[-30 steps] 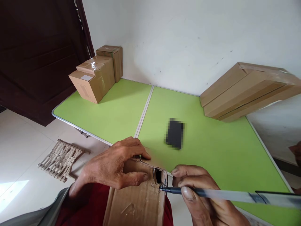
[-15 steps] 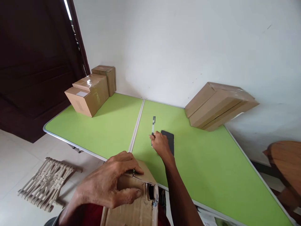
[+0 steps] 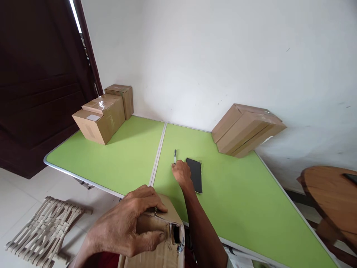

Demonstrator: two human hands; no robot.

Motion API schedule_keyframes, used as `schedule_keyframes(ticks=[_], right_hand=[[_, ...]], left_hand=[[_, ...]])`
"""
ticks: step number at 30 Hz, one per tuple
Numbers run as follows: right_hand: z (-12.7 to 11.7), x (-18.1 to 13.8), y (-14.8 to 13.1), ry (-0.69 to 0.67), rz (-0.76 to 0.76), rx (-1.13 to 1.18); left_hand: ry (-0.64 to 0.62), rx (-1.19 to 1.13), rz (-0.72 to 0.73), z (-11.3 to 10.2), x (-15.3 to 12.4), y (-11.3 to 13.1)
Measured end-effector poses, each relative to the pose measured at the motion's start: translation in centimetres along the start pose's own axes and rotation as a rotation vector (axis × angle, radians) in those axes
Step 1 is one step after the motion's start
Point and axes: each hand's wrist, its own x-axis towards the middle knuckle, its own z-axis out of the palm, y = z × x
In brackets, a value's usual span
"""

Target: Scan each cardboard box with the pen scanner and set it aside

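My left hand [image 3: 131, 219] is wrapped over the top of a cardboard box [image 3: 156, 257] at the table's near edge, thumb and fingers pressing on it. That box has a torn, dark opening [image 3: 175, 233] at its upper right corner. Over the green table, my right hand [image 3: 182, 173] has its fingers closed round the near end of a slim pen [image 3: 175, 155], whose dark-tipped far end sticks out beyond them. Just right of that hand lies a dark smartphone [image 3: 194, 175], flat on the tabletop and partly behind the wrist.
Several taped cartons [image 3: 107, 115] stand at the back left of the green table [image 3: 125, 160]. A larger carton [image 3: 245, 130] leans by the wall at the back right. A woven stool [image 3: 46, 227] is on the floor at left, a wooden stool or table [image 3: 331, 193] at right.
My view has shifted slightly, so the cartons and table appear further left and lower. Less of the pen shows beyond my right fingers. My left hand keeps its hold on the box.
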Motion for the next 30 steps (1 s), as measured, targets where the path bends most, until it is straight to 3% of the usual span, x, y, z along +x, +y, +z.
schedule_keyframes(ticks=[5,9,12,15,18,25,30], right_hand=[[-0.7,-3.3,1.6,0.171,0.002,0.028],[-0.5,-6.0,4.8,0.281,0.133,0.034],[0.1,-6.3,6.7,0.237,0.188,0.083],[0.3,-5.5,7.8,0.206,0.198,0.187],[0.2,-4.5,8.7,0.176,0.214,0.337],[1.4,-4.7,9.3,0.025,0.057,0.985],[1.4,-8.5,9.6,-0.232,-0.009,1.438]], left_hand=[[0.003,0.01,-0.018,0.3,-0.2,-0.4],[0.017,0.021,0.007,0.2,-0.5,-0.8],[0.041,-0.06,0.13,-0.3,-0.8,-2.0],[-0.019,-0.239,0.281,-0.7,-0.9,-4.0],[-0.028,-0.399,0.321,-0.2,-0.7,-5.6],[0.216,-0.548,0.109,3.0,-1.9,-5.6],[0.307,-0.564,-0.034,3.4,-1.8,-4.6]])
